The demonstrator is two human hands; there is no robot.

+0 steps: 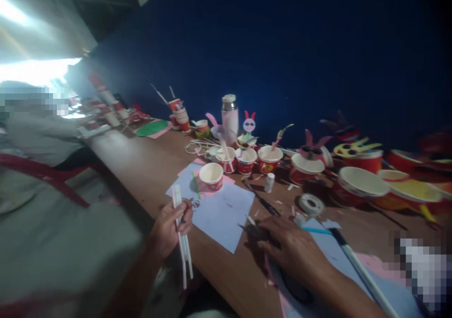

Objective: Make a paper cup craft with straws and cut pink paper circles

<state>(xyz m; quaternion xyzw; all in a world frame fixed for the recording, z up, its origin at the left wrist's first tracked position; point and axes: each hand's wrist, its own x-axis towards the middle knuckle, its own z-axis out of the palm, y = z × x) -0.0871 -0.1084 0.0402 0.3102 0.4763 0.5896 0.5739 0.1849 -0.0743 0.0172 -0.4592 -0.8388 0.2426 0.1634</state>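
Note:
My left hand (169, 228) is closed around a bundle of thin white paper sticks (181, 235), held upright at the near edge of the wooden table (148, 167). My right hand (289, 247) lies palm down on the table with its fingers on dark scissors (259, 231); whether it grips them is unclear. Between the hands lies a light blue paper sheet (219, 214). A white paper cup (211, 176) with a red band stands on it.
Several red-and-white paper cups (246, 160), paper-cup figures (310, 160), a steel bottle (229, 113), a tape roll (310, 204) and a small white tube (270, 182) crowd the back of the table. A person sits at the far left. A long white rod (360, 271) lies at the right.

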